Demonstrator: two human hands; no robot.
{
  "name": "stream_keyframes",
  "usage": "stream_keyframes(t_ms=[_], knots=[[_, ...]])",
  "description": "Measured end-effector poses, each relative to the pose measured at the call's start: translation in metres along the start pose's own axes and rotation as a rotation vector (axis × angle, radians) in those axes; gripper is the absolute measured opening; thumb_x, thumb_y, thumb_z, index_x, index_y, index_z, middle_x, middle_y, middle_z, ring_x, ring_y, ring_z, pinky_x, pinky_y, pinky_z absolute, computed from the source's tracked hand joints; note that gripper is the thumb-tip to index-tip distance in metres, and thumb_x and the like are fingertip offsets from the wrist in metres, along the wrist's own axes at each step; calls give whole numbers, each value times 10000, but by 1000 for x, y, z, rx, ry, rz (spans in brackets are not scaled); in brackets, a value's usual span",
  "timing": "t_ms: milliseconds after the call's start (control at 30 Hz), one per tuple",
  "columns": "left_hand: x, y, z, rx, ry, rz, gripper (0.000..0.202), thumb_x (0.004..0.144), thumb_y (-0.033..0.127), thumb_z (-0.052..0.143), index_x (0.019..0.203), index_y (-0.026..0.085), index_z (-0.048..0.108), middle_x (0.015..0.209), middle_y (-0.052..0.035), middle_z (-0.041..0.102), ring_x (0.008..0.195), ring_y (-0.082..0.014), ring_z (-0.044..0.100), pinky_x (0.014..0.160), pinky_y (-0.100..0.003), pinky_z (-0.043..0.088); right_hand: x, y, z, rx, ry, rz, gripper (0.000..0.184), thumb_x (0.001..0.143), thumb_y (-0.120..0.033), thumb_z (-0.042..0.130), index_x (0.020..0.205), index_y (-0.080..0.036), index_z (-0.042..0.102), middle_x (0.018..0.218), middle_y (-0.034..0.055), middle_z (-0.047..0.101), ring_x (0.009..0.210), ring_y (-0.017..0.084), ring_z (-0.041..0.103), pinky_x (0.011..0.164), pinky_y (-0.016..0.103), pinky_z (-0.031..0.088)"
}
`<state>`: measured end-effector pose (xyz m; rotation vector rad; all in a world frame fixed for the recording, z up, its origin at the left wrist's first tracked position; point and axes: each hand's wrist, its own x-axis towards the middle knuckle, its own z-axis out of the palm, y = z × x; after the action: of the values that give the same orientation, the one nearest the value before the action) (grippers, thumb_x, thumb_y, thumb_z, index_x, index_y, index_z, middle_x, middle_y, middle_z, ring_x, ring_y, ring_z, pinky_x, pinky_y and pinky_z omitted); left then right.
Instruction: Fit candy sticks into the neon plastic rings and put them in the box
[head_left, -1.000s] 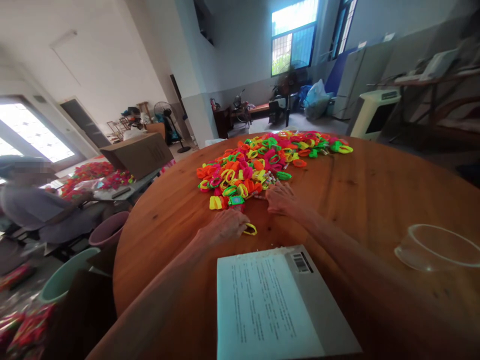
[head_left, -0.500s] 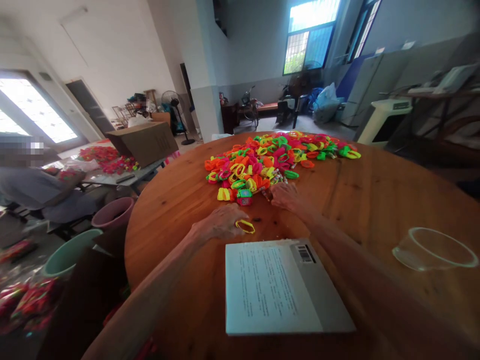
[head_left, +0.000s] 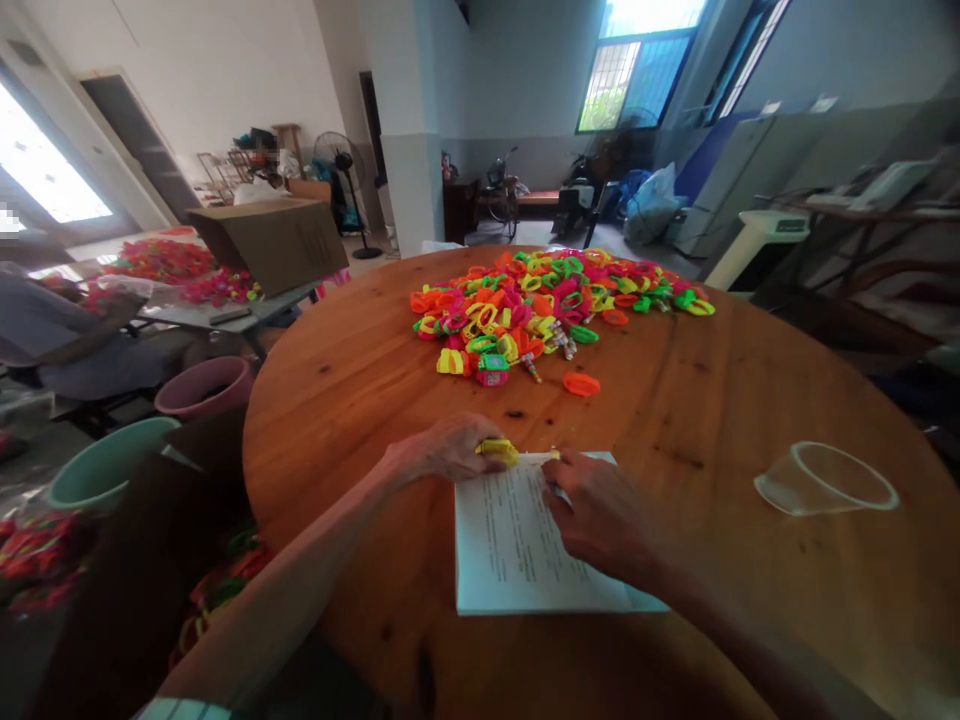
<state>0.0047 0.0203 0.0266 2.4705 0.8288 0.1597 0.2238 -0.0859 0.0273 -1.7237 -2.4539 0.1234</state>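
Note:
My left hand (head_left: pixel 457 447) is closed on a yellow plastic toy watch (head_left: pixel 498 452), held over the far left corner of a printed booklet (head_left: pixel 517 560). My right hand (head_left: pixel 600 505) pinches a small pale piece with a yellow tip (head_left: pixel 555 454) above the booklet's far edge. Fingers hide most of that piece. Beyond both hands lies a heap of bright toy watches (head_left: pixel 525 310) in orange, pink, green and yellow. Thin patterned tubes (head_left: pixel 531 368) lie at the heap's near side, and a single orange band (head_left: pixel 582 384) rests apart from it.
A clear plastic tub (head_left: pixel 825 480) stands on the round wooden table (head_left: pixel 337 340) at right. Left of the table are a green bin (head_left: pixel 112 465), a pink bin (head_left: pixel 202 390) and a cardboard box (head_left: pixel 274 245) on another table. A person (head_left: pixel 90 330) sits at far left.
My right hand has drawn back from the heap to the booklet, with a small piece in its fingers. My left hand now grips the yellow watch beside it. An orange band shows near the heap.

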Motion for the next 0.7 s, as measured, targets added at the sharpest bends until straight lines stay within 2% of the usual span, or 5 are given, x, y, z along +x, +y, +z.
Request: stream_keyframes(t_ms=[100,233,400,533,700], knots=[[1,2,4,-21,35,-5,179,863,326,591,898,167,665,818,-5,656,713,-125,552,641,-235,377,1,3,2,22,-79,-81,141,842,-97,484,824,-173,602,863,66,605,745,168,548,648,291,321],[1,0,9,-27,87,7,173,863,311,584,920,170,667,835,-11,659,735,-131,558,669,-242,387,12,13,-6,-3,-132,-137,176,837,-65,489,814,-180,621,839,48,587,668,135,511,607,273,325],[0,-3,14,-52,106,45,180,890,315,559,891,165,658,809,-12,642,737,-130,549,686,-241,393,17,14,-6,-7,-15,-224,163,884,-111,508,807,-171,638,918,74,601,811,161,545,670,271,368],[-1,-4,16,-66,113,60,225,917,357,541,877,168,657,825,-13,650,748,-131,554,690,-238,392,15,11,13,94,109,-197,209,972,-194,441,838,-159,598,852,60,611,781,161,545,695,286,385],[-3,-3,18,-47,152,75,175,913,309,560,905,168,663,850,-19,661,776,-135,563,702,-231,389,10,7,35,270,281,-139,201,988,-236,432,923,-151,602,876,69,622,788,174,551,721,302,418]])
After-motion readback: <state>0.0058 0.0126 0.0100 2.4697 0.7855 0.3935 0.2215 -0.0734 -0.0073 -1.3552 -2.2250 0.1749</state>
